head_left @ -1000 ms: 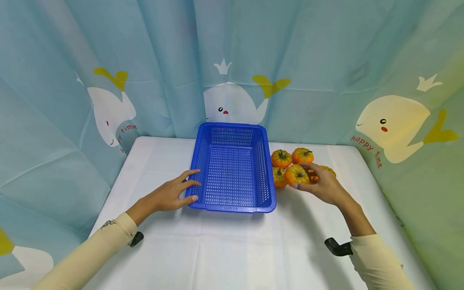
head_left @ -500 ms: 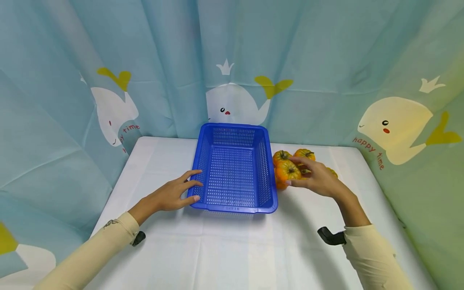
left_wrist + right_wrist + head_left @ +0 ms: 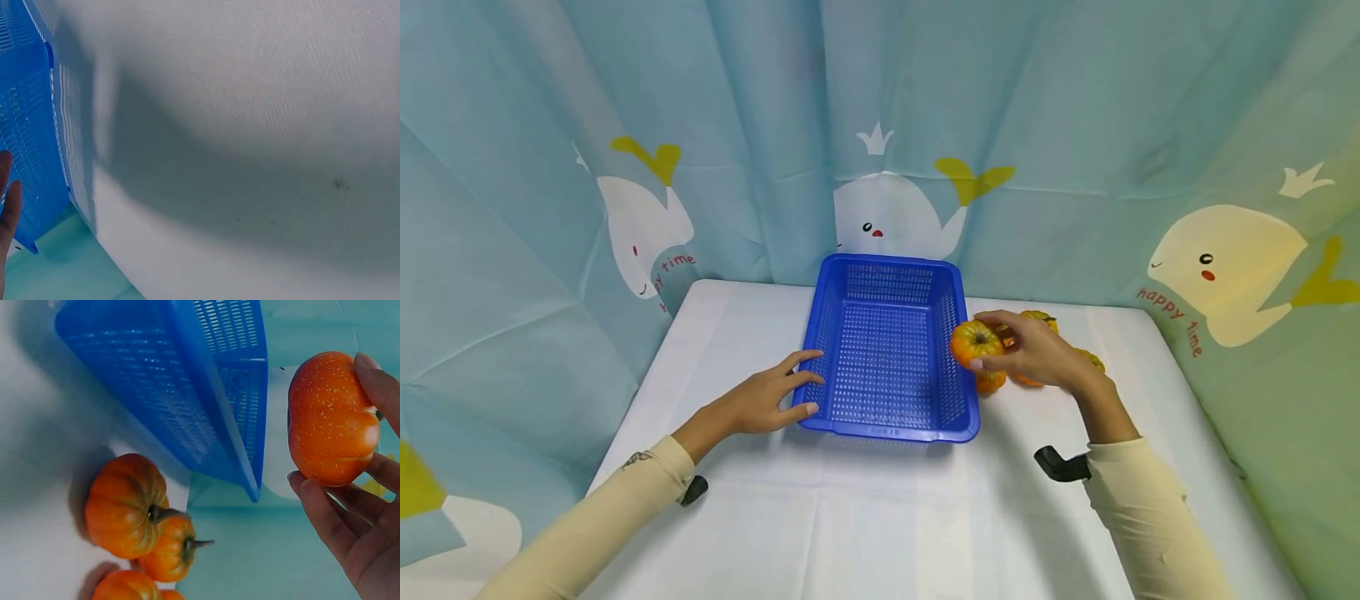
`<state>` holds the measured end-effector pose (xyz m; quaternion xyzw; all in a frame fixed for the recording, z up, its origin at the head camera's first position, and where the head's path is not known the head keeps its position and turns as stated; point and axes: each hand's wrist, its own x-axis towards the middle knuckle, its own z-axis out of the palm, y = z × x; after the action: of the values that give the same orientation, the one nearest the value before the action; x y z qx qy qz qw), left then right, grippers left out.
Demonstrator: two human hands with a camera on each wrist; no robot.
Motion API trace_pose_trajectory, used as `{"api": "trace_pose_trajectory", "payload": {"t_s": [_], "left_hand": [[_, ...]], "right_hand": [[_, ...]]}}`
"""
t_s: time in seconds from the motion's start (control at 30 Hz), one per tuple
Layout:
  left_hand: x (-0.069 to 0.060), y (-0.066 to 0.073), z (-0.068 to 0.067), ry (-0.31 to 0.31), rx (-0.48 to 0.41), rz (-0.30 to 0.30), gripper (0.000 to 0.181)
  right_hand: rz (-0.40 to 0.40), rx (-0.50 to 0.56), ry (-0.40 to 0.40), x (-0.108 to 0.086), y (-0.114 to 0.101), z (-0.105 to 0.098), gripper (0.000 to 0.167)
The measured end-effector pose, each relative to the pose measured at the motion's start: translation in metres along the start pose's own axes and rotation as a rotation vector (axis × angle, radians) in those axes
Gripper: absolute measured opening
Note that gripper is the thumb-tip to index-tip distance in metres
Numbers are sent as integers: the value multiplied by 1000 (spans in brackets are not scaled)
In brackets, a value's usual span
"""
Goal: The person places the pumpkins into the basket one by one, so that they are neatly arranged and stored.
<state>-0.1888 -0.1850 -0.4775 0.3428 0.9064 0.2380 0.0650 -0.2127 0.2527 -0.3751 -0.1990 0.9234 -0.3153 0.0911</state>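
Right wrist view: fingers point(image 3: 327, 520) hold a squat, speckled orange pumpkin point(image 3: 331, 422)

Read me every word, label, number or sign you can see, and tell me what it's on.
"happy time": curtain, beneath the right whale.
"py time": curtain, beside the left whale; the rest is broken by a fold.
Basket: marks on the front rim, too small to read.
Left sleeve: dark mark, unclear.
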Motion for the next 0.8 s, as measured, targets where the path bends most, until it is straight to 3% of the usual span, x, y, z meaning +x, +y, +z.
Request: {"api": "trace_pose_trajectory", "payload": {"t_s": [0.3,0.5,0.8], "left_hand": [[1,-2,3,9,-6,-1,49],[0,-3,5,20,-23,8,48],[2,-6,6,25,-13,14,49]], "right_hand": [[15,-47,-26,26,-11,2,78],[-12,13,-38,45,-14,6,76],[36,42,-11,77,-20,17,77]]}}
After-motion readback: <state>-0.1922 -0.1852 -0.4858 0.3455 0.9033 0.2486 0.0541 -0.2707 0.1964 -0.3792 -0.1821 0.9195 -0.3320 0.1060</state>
